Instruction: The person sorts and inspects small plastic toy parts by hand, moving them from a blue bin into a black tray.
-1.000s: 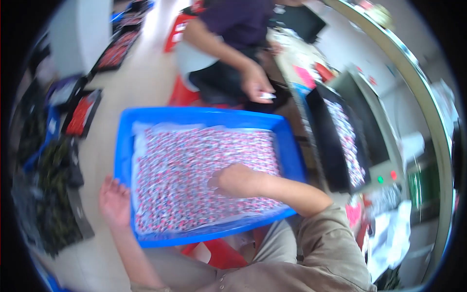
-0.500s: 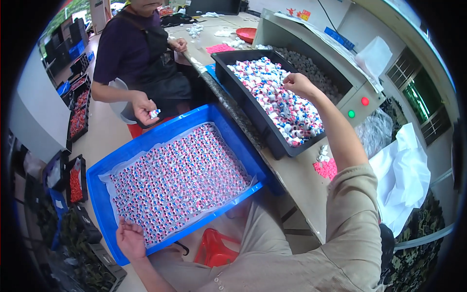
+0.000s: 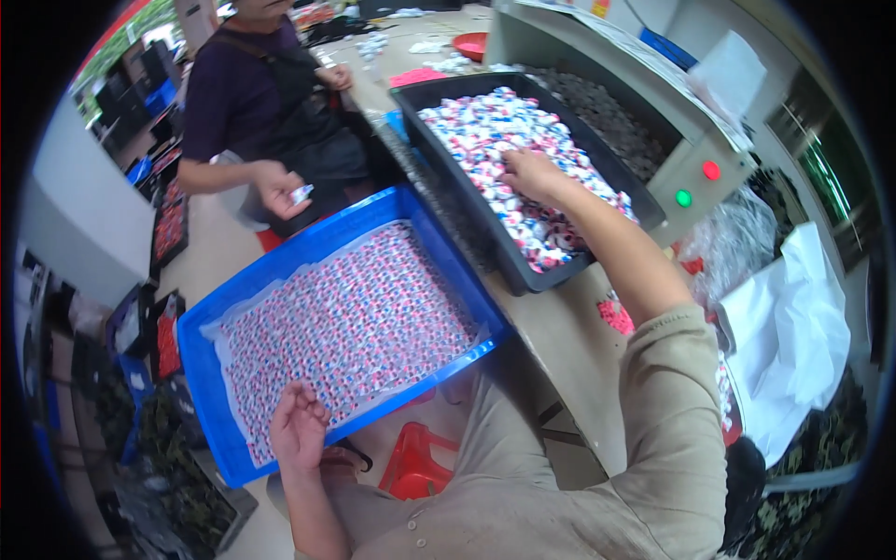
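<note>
My right hand (image 3: 535, 175) reaches into a heap of small white, blue and pink pieces (image 3: 485, 131) in a black tray (image 3: 519, 271). Its fingers are bent together, the tips down among the pieces; what they hold, if anything, is hidden. At the near side of a blue tray (image 3: 201, 373), my left hand (image 3: 301, 425) hovers palm up, fingers loosely curled and apart, with nothing visible in it. Rows of similar small pieces (image 3: 345, 308) stand close together on a white liner inside this tray.
Across the blue tray a person in a dark apron (image 3: 299, 131) holds a small piece in one hand (image 3: 280, 189). A grey machine (image 3: 686, 173) with red and green buttons stands behind the black tray. A red stool (image 3: 420, 462) is below. White sheeting (image 3: 789, 336) hangs at right.
My right hand has moved left and down into the heap. My left hand has shifted right along the blue tray's near side. The whole view has shifted slightly.
</note>
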A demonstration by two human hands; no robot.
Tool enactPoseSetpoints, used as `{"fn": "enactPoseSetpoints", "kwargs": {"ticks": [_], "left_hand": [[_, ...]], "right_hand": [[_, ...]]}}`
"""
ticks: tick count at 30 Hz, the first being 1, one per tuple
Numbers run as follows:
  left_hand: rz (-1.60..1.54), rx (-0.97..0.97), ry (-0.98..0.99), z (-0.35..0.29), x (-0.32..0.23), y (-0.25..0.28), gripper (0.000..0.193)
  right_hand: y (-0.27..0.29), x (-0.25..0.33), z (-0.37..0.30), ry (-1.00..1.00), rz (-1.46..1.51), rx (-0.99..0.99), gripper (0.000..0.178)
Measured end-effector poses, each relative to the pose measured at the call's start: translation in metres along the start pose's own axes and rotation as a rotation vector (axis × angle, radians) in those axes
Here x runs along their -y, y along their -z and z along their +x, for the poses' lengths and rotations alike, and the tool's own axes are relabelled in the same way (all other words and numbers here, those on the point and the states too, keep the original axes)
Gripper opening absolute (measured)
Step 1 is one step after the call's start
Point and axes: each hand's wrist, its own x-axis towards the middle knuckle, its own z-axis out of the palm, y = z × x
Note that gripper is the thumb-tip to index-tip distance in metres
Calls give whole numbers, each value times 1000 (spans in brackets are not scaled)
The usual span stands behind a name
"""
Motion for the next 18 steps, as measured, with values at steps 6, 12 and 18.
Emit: {"fn": "enactPoseSetpoints", "kwargs": {"ticks": [6, 12, 18], "left_hand": [[-78, 44, 62, -3, 4, 3, 20], [-141, 67, 102, -9, 8, 6, 18], [-295, 159, 277, -12, 23, -48, 30]], "right_hand": [[-6, -22, -16, -113, 354, -121, 39], [55, -1, -39, -385, 841, -244, 38], [84, 188, -124, 424, 829, 4, 28]]}}
